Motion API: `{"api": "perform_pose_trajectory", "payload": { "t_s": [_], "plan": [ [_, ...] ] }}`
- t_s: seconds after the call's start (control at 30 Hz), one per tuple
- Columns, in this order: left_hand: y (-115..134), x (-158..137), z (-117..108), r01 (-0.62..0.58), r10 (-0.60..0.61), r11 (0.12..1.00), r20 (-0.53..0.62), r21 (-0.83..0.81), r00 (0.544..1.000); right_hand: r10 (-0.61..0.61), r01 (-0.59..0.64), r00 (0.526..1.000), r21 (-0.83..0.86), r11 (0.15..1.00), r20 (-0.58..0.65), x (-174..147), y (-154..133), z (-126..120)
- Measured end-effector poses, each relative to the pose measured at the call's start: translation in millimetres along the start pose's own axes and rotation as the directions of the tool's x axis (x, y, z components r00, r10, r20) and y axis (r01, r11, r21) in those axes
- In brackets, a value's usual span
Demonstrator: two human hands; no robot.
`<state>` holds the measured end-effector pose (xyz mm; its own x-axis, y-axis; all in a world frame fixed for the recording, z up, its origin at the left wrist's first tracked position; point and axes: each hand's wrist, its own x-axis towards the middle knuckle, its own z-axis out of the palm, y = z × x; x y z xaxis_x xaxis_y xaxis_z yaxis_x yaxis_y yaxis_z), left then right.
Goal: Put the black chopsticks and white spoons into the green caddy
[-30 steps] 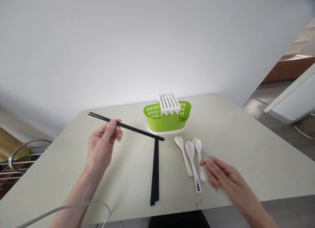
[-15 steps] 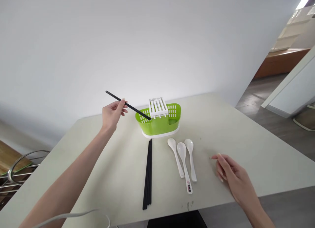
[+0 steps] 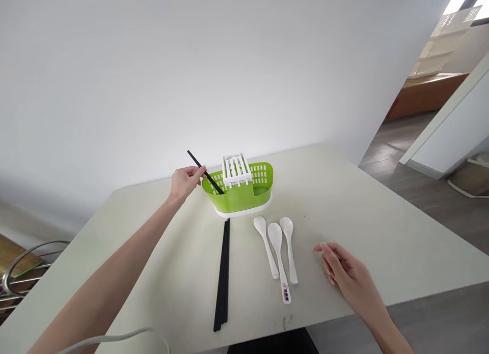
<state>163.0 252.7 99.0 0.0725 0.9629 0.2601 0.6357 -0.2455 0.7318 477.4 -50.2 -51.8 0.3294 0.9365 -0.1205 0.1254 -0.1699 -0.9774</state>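
Worktop [image 3: 344,206], pale, bearing one green basket [image 3: 241,201] on a white base [image 3: 246,212] toward the far edge, a bundle of black chopsticks [image 3: 222,277] reaching toward the near edge, three white spoons [image 3: 280,260] alongside, right, and dark smudges [image 3: 284,322] by the near edge.

Right compartment [image 3: 262,190] open (rack [image 3: 237,169] blocks centre).
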Motion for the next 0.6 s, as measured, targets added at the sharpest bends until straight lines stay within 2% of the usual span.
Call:
{"api": "perform_pose_trajectory", "payload": {
  "t_s": [0.23, 0.4, 0.5, 0.6],
  "plan": [
    [-3.3, 4.6, 9.2, 0.039, -0.039, 0.999, -0.010, -0.026, 0.999, 0.015, -0.015, 1.000, -0.030, 0.999, -0.022, 0.0, 3.8, 1.2],
    [-6.0, 4.5, 11.1, 0.039, -0.037, 0.999, 0.092, -0.027, 0.995, 0.030, -0.031, 0.999, -0.054, 0.998, -0.024, 0.4, 5.5, 1.5],
    [-8.1, -1.4, 6.0, 0.042, -0.040, 0.998, 0.054, -0.037, 0.998, 0.045, -0.047, 0.998, -0.065, 0.997, -0.036, 0.1, 6.8, 1.3],
    [-11.9, -17.1, -3.5, 0.053, -0.056, 0.989, -0.014, -0.140, 0.998, 0.052, -0.056, 0.997, -0.071, 0.996, -0.048, -0.5, 8.8, 0.4]
  ]
}}
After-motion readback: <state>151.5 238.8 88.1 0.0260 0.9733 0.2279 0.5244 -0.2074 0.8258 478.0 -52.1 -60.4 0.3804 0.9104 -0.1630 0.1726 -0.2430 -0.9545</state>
